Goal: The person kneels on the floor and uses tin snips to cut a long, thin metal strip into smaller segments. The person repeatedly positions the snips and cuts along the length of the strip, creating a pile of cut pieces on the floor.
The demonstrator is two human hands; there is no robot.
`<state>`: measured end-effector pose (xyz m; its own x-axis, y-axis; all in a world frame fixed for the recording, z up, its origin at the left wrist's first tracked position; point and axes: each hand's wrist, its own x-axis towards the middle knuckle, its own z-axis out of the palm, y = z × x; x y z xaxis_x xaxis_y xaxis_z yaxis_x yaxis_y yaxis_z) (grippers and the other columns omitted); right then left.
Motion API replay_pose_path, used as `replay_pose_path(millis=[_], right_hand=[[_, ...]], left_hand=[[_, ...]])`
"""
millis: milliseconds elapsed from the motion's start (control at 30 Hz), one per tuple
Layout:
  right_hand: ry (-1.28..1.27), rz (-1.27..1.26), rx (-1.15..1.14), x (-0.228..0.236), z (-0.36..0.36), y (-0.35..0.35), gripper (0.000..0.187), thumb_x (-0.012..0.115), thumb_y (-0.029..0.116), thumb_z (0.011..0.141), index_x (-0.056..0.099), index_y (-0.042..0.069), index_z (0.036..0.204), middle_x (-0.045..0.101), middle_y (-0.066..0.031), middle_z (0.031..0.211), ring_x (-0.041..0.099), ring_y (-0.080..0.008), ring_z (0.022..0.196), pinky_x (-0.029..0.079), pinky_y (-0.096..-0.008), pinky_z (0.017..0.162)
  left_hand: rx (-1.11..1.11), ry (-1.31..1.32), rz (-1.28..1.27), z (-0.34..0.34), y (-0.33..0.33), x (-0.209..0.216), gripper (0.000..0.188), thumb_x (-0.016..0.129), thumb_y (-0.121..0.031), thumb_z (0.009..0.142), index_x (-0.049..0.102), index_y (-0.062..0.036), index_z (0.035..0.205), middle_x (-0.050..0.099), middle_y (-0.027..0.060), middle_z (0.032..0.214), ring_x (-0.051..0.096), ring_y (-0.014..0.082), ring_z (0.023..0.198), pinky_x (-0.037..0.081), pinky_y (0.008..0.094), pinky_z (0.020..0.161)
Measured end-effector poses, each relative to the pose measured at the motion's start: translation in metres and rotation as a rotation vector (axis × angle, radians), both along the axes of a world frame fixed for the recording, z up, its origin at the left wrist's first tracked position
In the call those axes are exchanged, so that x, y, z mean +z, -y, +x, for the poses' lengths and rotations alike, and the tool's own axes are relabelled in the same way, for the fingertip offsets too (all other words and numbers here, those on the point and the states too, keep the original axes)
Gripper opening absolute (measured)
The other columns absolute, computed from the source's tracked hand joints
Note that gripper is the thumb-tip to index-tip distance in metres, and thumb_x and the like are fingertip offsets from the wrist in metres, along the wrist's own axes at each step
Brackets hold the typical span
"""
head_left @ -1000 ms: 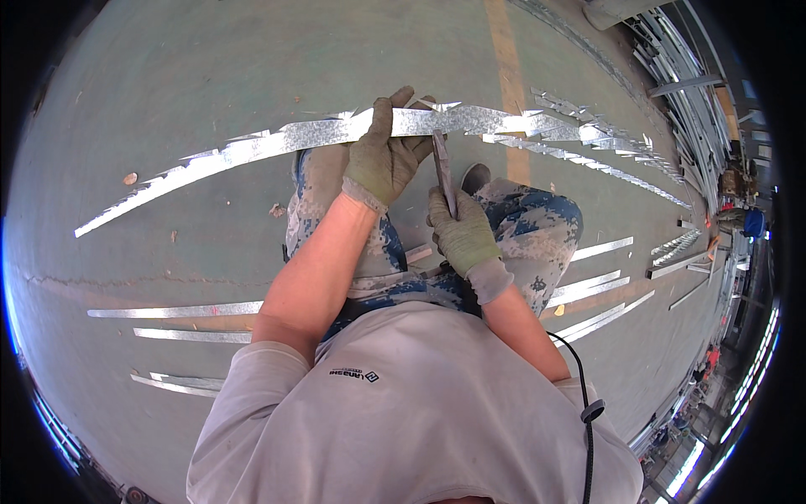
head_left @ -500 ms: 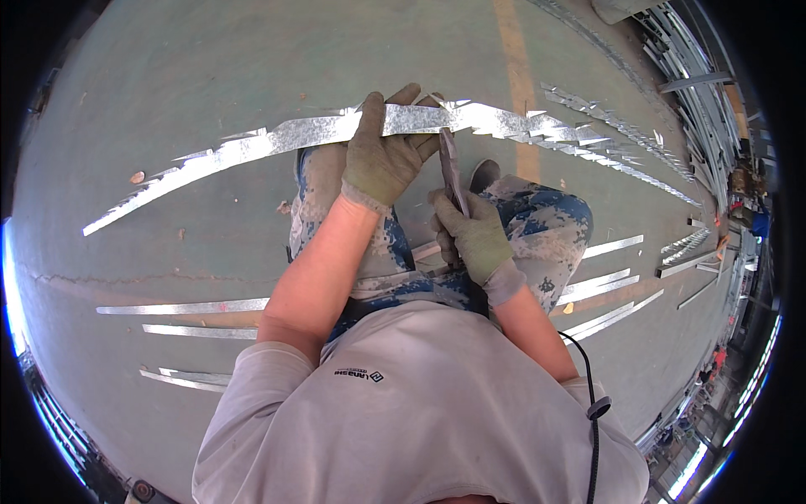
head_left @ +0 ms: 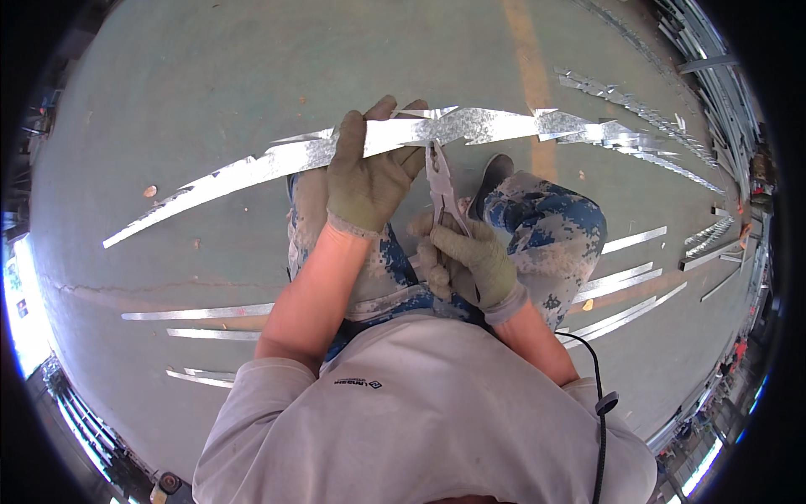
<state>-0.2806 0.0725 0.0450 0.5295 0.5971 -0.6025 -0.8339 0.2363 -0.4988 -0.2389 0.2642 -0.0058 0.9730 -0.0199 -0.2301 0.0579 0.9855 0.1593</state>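
Observation:
A long, shiny metal strip (head_left: pixel 285 160) with notches and bent tabs along its edges stretches crosswise in front of me. My left hand (head_left: pixel 363 181), in a dirty work glove, grips it, the thumb over its face and the fingers behind. In my right hand (head_left: pixel 478 262), also gloved, is a pair of pliers (head_left: pixel 440 178), its handles partly hidden by the fingers. The pliers' jaws point away from me and reach the strip's near edge, just right of my left hand. Whether they bite the metal is hard to tell.
Plain metal strips (head_left: pixel 210 312) lie on the floor at my left, more strips (head_left: pixel 634 241) at my right. Further right are notched strips (head_left: pixel 638 105) and a pile of metal profiles (head_left: pixel 714 101). A yellow line (head_left: pixel 529 59) crosses the floor. A black cord (head_left: pixel 598 378) hangs by my right arm.
The pliers have turned, so that their jaws and split handles now show broadside. The strip and my left hand sit slightly differently in the view, which has shifted a little.

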Motion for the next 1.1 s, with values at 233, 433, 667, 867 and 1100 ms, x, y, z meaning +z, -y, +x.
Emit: replay_pose_path(millis=[233, 433, 667, 867, 1100], right_hand=[[-0.251, 0.562, -0.013, -0.026, 0.002, 0.004, 0.035, 0.061, 0.027, 0.102, 0.061, 0.001, 0.126, 0.057, -0.0052, 0.08, 0.05, -0.0157, 0.052, 0.039, -0.0327, 0.042], [-0.371, 0.733, -0.05, -0.042, 0.003, 0.005, 0.041, 0.066, 0.028, 0.1, 0.061, 0.0, 0.13, 0.064, -0.009, 0.084, 0.058, -0.0179, 0.058, 0.046, -0.035, 0.044], [-0.147, 0.451, -0.029, -0.027, 0.009, 0.008, 0.048, 0.054, 0.029, 0.107, 0.05, 0.001, 0.146, 0.069, -0.0092, 0.097, 0.065, -0.0192, 0.067, 0.049, -0.0364, 0.052], [-0.008, 0.12, 0.011, -0.008, 0.002, 0.008, 0.043, 0.056, 0.026, 0.108, 0.054, 0.001, 0.143, 0.071, -0.0098, 0.102, 0.069, -0.0186, 0.073, 0.055, -0.0349, 0.058], [0.355, -0.281, 0.357, 0.039, -0.009, -0.017, 0.039, 0.059, 0.027, 0.107, 0.059, 0.002, 0.136, 0.07, -0.0042, 0.094, 0.065, -0.0103, 0.072, 0.054, -0.0271, 0.059]], left_hand=[[0.006, 0.009, -0.049, 0.006, -0.001, -0.001, 0.05, 0.051, -0.047, 0.107, 0.061, -0.0065, 0.135, 0.058, 0.0256, 0.144, 0.061, 0.0394, 0.129, 0.056, 0.0524, 0.105], [0.004, 0.0, 0.001, 0.01, 0.002, -0.006, 0.047, 0.049, -0.042, 0.109, 0.062, -0.0058, 0.135, 0.06, 0.0223, 0.142, 0.062, 0.0373, 0.13, 0.056, 0.0508, 0.104], [0.03, 0.007, -0.003, 0.016, 0.01, -0.004, 0.048, 0.041, -0.04, 0.113, 0.057, -0.0022, 0.138, 0.06, 0.0219, 0.142, 0.062, 0.0373, 0.128, 0.053, 0.0515, 0.108], [0.025, 0.011, 0.017, 0.017, 0.01, -0.009, 0.05, 0.041, -0.038, 0.112, 0.051, 0.0022, 0.14, 0.058, 0.0232, 0.141, 0.06, 0.0385, 0.129, 0.051, 0.0547, 0.11], [0.057, 0.048, 0.074, 0.015, 0.012, -0.012, 0.056, 0.045, -0.041, 0.111, 0.045, 0.0062, 0.143, 0.061, 0.0229, 0.134, 0.062, 0.0384, 0.126, 0.051, 0.0568, 0.11]])
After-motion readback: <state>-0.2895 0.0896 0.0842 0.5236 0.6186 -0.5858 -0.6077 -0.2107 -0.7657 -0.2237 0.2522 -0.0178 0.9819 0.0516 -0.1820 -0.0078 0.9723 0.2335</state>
